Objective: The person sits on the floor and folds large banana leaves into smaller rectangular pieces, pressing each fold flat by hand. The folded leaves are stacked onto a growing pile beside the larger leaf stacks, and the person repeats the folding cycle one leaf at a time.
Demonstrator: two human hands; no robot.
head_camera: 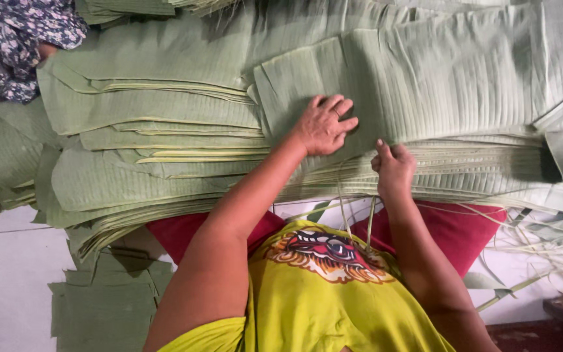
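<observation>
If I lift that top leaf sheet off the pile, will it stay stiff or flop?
The top leaf sheet probably flops: it is thin and already drapes over the stack. Likely light. Its ribs may split, judging by loose strips nearby.

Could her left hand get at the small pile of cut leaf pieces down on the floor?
Probably yes, though not without shifting. The left hand lies flat on the big stack of folded leaves; the small pile of leaf pieces sits uncovered on the white tiled floor beside that arm.
</observation>
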